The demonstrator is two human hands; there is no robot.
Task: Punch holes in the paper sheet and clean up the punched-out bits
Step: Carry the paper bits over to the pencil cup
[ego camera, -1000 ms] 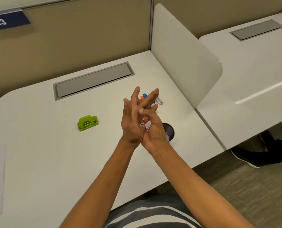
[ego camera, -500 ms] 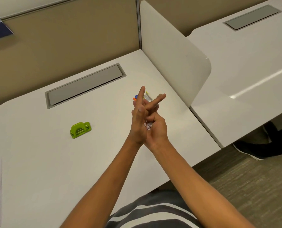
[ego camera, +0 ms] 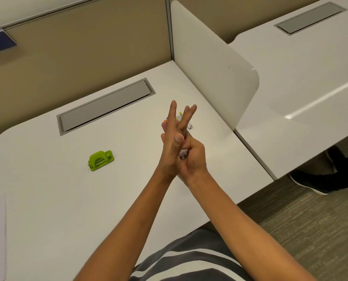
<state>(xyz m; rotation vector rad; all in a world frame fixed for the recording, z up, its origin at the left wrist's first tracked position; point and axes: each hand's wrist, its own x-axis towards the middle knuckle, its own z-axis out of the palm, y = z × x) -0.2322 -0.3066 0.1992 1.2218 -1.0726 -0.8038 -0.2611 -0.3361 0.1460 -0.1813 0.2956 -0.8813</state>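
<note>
— Palms pressed together: left hand (ego camera: 172, 147) flat against cupped right hand (ego camera: 193, 157), whose grip traps small white punched paper bits (ego camera: 183, 153) above the white tabletop (ego camera: 47, 189).
— Any gap between them could spill bits.

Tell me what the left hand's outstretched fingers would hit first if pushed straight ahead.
Probably the small cluster of coloured markers on the white desk just beyond the left hand; depth is unclear, so raised fingers might pass above them.

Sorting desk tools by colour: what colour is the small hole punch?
Lime green: the small plastic hole punch, clearest in the head view.
</note>
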